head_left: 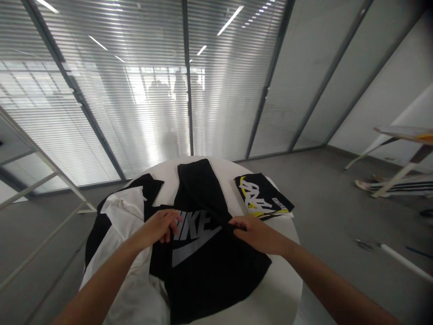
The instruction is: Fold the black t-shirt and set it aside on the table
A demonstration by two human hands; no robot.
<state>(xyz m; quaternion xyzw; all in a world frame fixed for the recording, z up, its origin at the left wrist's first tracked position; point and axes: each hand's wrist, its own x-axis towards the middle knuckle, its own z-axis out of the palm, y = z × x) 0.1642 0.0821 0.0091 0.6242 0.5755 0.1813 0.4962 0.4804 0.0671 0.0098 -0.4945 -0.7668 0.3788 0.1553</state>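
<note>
The black T-shirt [209, 262] with the pale logo lies in the middle of the round white table [287, 289], partly over a white garment [125, 234]. To fold it well, the edges should stay flat and even, I think. The right hand [257, 234] pinches a fold of its cloth; the left hand [160, 228] presses on it, fingers curled.

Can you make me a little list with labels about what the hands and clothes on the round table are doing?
Table: round white table
Left hand: rests flat on the black T-shirt, beside its grey printed logo
Right hand: pinches a fold of the black T-shirt
White garment: lies at the left, partly under the black T-shirt
Folded black cloth with yellow and white print: lies at the right, apart from both hands
Behind: glass wall with blinds
</note>
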